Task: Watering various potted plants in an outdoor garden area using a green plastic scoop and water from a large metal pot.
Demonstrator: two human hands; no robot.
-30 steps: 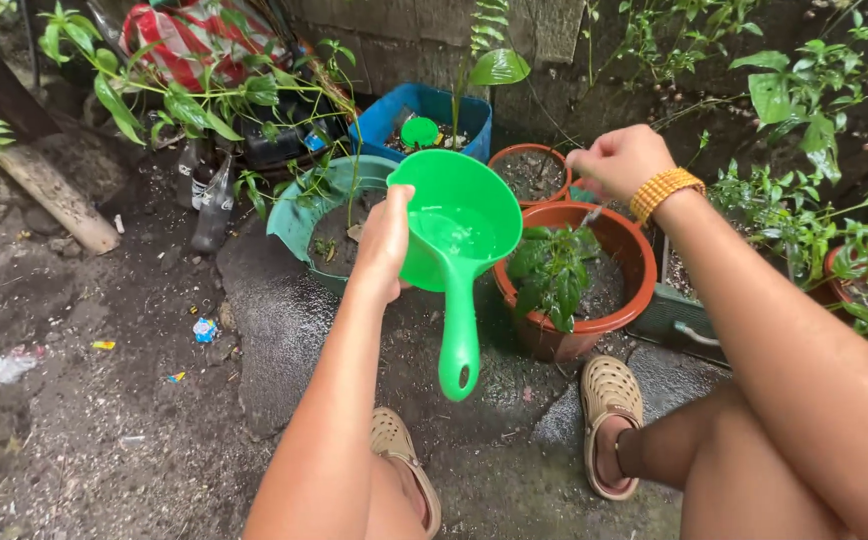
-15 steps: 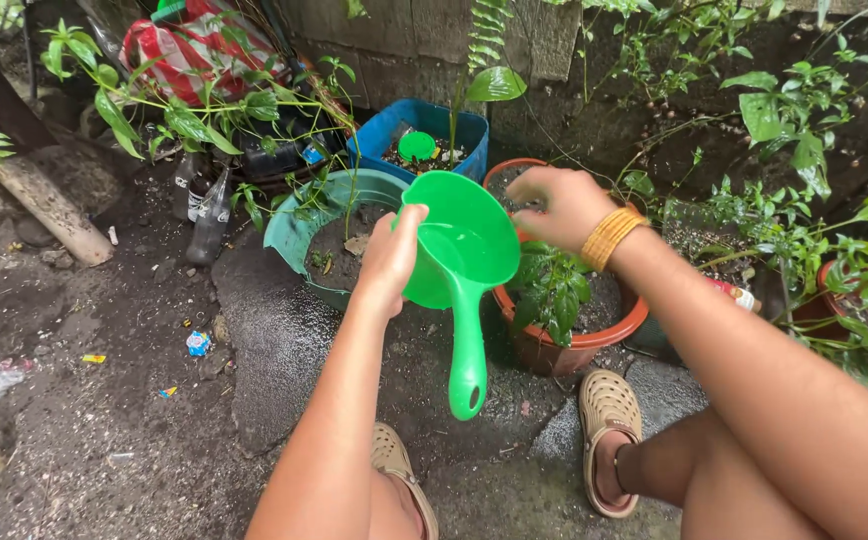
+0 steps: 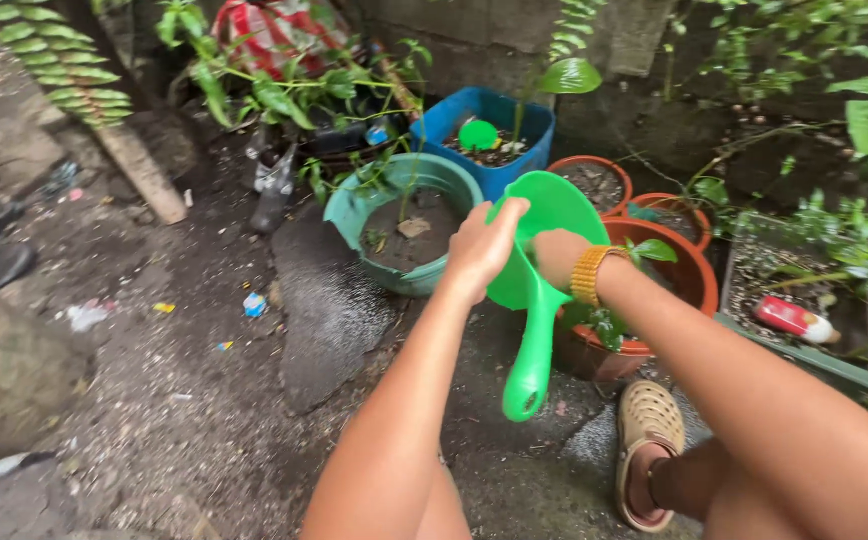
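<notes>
A bright green plastic water dipper w/ a long handle (image 3: 539,290) is gripped at its rim by the left hand (image 3: 481,248), fingers curled over the edge and clamped on it; the bowl is held tilted above the ground, handle hanging down toward the wet concrete ground (image 3: 334,310). The right hand (image 3: 557,256), w/ a yellow beaded bracelet (image 3: 588,273) at the wrist, is reached into the dipper's bowl; its fingers are hidden by the green wall, so open or closed can't be told. Just behind and right of the dipper, a terracotta-coloured round plastic pot w/ a leafy plant (image 3: 689,275) is seen. To the left, a teal round plastic pot filled w/ soil (image 3: 359,215) is set, and behind that a blue rectangular tub (image 3: 454,120). A beige perforated clog (image 3: 651,425) is worn on the foot below.
</notes>
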